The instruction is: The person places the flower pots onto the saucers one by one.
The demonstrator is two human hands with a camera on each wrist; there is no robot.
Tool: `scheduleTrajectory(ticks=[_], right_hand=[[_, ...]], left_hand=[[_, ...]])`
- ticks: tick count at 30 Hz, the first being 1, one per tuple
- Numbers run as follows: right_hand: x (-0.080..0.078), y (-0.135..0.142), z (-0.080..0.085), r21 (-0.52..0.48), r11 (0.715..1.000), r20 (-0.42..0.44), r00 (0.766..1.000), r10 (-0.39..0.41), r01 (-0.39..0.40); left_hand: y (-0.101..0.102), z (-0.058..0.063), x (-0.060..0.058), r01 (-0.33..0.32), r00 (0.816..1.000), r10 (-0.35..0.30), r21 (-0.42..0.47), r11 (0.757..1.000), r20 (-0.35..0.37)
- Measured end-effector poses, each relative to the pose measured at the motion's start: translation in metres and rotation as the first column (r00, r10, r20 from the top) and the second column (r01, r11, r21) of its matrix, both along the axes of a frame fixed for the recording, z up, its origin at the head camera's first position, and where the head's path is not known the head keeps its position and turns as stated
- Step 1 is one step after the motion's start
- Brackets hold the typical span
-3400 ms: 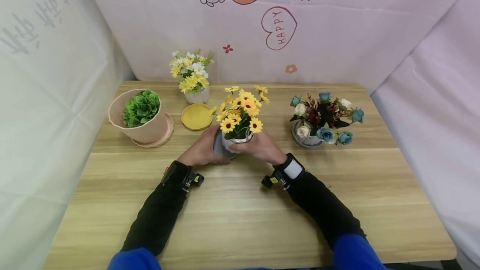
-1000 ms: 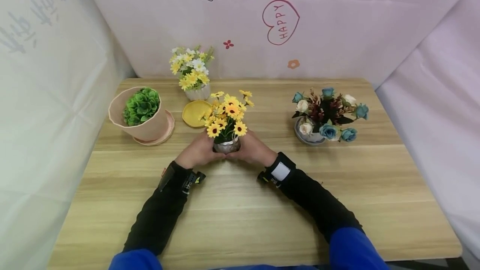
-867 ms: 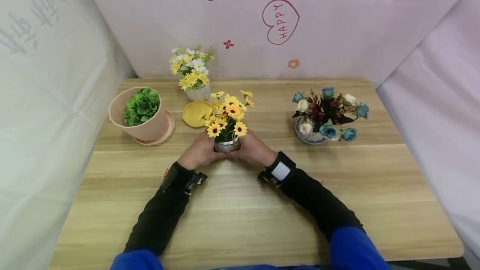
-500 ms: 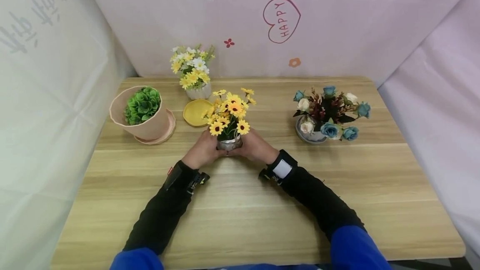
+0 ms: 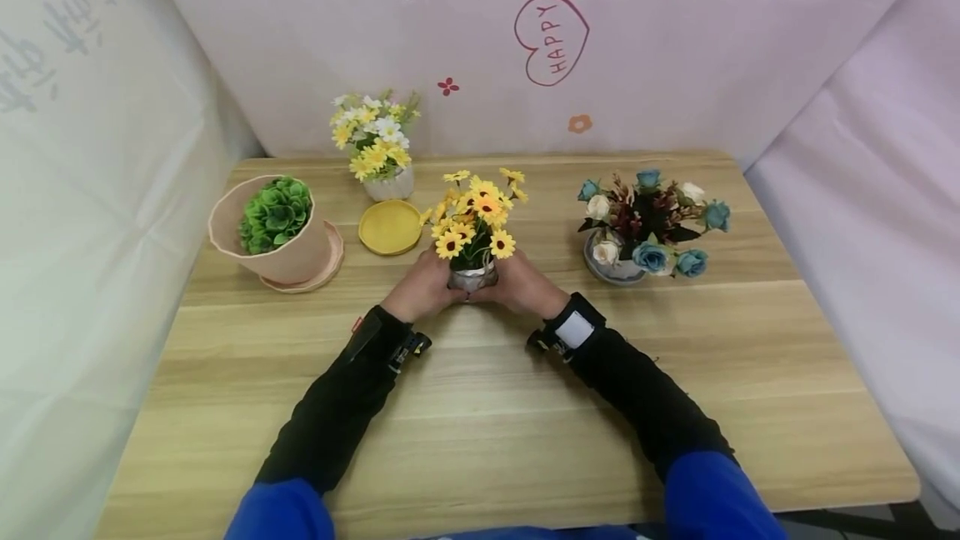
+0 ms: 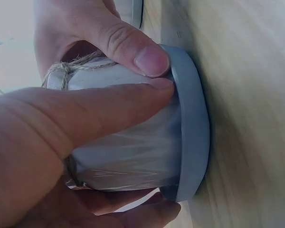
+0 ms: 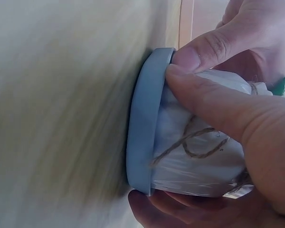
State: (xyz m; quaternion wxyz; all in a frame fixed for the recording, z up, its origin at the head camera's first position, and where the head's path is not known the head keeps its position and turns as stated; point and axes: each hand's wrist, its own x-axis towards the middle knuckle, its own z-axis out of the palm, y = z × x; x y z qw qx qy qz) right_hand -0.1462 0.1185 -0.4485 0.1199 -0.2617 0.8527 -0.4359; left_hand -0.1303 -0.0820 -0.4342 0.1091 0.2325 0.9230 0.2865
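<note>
Yellow sunflower-like flowers rise from a small white flower pot, wrapped in clear film and tied with twine. The pot stands upright in a blue-grey saucer on the wooden table. My left hand holds the pot from the left, and my right hand holds it from the right. Both thumbs meet at the front, low on the pot by the saucer's rim. In each wrist view the other fingers curl round the far side, their tips near the saucer; part of them is hidden.
A pink pot with a green plant stands on its saucer at left. Behind are a yellow saucer and a white pot of yellow-white flowers. Blue and white roses stand at right. A white cloth hangs behind the table.
Earlier, my left hand was at the blue-grey saucer while my right held the pot partly over it. Now the pot sits in the saucer, both hands round it, and has shifted slightly right.
</note>
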Motion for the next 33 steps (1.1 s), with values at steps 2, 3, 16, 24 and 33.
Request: scheduleTrajectory(ticks=[2,3,16,24,33], right_hand=[[-0.001,0.004,0.000,0.012,1.000,0.002,1.000,-0.013,0.013],[-0.002,0.005,0.000,0.015,1.000,0.003,1.000,-0.016,0.016],[-0.016,0.024,0.000,0.056,0.997,-0.017,0.998,-0.056,0.057],[-0.021,0.032,0.006,0.119,0.987,0.000,0.994,-0.107,0.106],[-0.029,0.038,0.010,0.245,0.954,-0.013,0.985,-0.172,0.170]], left_hand=[[0.004,0.001,-0.003,0.018,1.000,-0.018,-0.018,1.000,-0.008],[0.006,0.001,-0.005,0.026,1.000,-0.026,-0.026,0.999,-0.007],[0.025,-0.002,-0.028,0.090,0.995,-0.092,-0.060,0.994,-0.028],[0.037,-0.003,-0.043,0.111,0.992,-0.114,-0.066,0.992,-0.045],[0.047,-0.003,-0.059,0.128,0.990,-0.132,-0.072,0.989,-0.050]])
